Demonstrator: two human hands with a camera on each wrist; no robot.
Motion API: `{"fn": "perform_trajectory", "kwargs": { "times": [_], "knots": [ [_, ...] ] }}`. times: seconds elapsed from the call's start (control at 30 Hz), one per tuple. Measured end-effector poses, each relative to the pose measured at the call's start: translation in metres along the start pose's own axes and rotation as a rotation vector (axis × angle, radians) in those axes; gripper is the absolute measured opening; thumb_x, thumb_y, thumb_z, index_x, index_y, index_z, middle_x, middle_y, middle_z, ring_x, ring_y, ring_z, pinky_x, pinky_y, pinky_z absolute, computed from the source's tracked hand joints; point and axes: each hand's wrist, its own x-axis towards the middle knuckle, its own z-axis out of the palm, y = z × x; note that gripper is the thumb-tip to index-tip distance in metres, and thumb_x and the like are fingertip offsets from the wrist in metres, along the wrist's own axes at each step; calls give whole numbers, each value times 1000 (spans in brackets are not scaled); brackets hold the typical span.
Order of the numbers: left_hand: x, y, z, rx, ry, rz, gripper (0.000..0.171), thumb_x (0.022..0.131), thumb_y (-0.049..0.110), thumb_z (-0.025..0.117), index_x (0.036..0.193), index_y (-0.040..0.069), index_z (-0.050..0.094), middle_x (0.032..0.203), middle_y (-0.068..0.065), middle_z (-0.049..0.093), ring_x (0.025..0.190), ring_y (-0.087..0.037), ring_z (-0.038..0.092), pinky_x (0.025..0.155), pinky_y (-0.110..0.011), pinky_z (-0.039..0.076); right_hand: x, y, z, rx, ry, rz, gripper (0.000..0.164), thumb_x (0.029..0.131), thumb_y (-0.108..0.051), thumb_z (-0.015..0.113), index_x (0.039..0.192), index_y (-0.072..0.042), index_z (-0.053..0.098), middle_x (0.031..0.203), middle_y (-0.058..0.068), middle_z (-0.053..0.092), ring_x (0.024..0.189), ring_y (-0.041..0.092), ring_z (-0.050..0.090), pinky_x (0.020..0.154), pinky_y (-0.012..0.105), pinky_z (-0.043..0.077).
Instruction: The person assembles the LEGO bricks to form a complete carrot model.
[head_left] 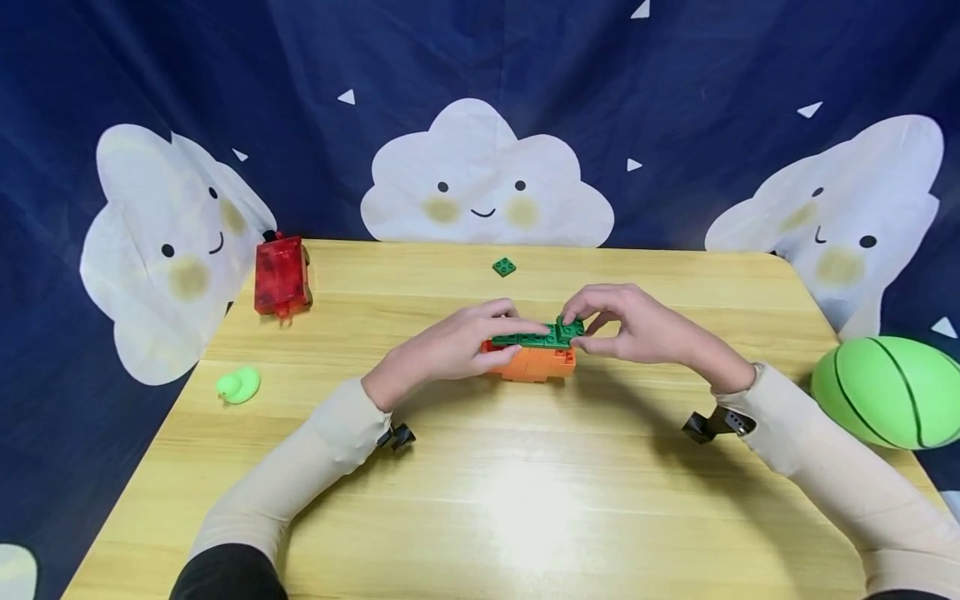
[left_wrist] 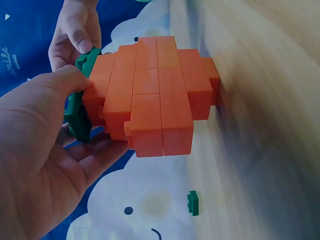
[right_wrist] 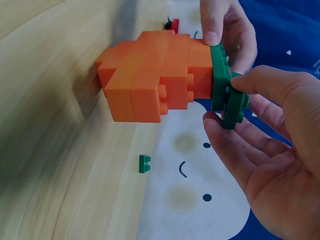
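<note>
An orange brick model [head_left: 534, 364], stepped and wider in the middle, stands on the table with green plates [head_left: 525, 340] along its top. My left hand [head_left: 468, 340] grips its upper left part, thumb on the near side and fingers on the far side. At the model's top right end, my right hand [head_left: 626, 321] pinches a small green brick [right_wrist: 234, 107] between thumb and fingers. That brick sits against the green plate [right_wrist: 218, 75]; whether its studs are fully pressed together I cannot tell. Behind the model lies a loose green square brick [head_left: 504, 267] with studs.
A red translucent toy vehicle [head_left: 281, 275] stands at the table's back left. Nearer on the left is a light green rubber duck [head_left: 238, 385]. A green ball [head_left: 888, 392] rests at the right edge. A dark blue cloud-printed curtain [head_left: 300, 50] hangs behind the table.
</note>
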Motion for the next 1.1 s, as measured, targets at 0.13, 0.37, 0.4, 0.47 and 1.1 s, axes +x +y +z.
{"fn": "perform_trajectory", "kwargs": {
  "times": [0.13, 0.37, 0.4, 0.47, 1.1],
  "knots": [
    [3, 3, -2, 55, -43, 4, 37, 103, 21, 60, 140, 26, 64, 112, 3, 61, 82, -8, 52, 68, -20, 48, -2, 1, -1, -4, -14, -10, 24, 86, 1, 78, 104, -14, 72, 110, 3, 73, 99, 15, 70, 74, 26, 63],
    [6, 4, -4, 77, -66, 10, 38, 103, 21, 60, 141, 24, 64, 109, 3, 60, 78, -11, 53, 67, -20, 47, -3, -2, -1, 6, -2, 11, 24, 86, 3, 78, 105, -10, 73, 111, 6, 76, 98, 13, 72, 74, 26, 63],
    [6, 4, -5, 83, -67, 13, 38, 103, 21, 60, 141, 24, 64, 109, 3, 60, 77, -11, 53, 67, -20, 46, -3, -2, 0, 14, 0, 13, 24, 85, 4, 78, 105, -9, 73, 110, 7, 76, 97, 12, 72, 75, 26, 63],
    [6, 4, -5, 87, -68, 22, 38, 103, 21, 61, 140, 23, 64, 109, 3, 60, 76, -11, 52, 67, -19, 46, -3, -2, 1, 37, 3, 14, 25, 84, 5, 79, 105, -9, 73, 109, 8, 77, 96, 10, 72, 76, 27, 64],
    [3, 4, -2, 83, -45, 40, 37, 103, 20, 61, 139, 22, 65, 107, 4, 61, 78, -7, 51, 69, -19, 48, 0, -1, 11, 82, 22, 100, 21, 81, -2, 85, 98, -11, 76, 96, 4, 79, 80, 7, 74, 74, 25, 63]
  ]
}}
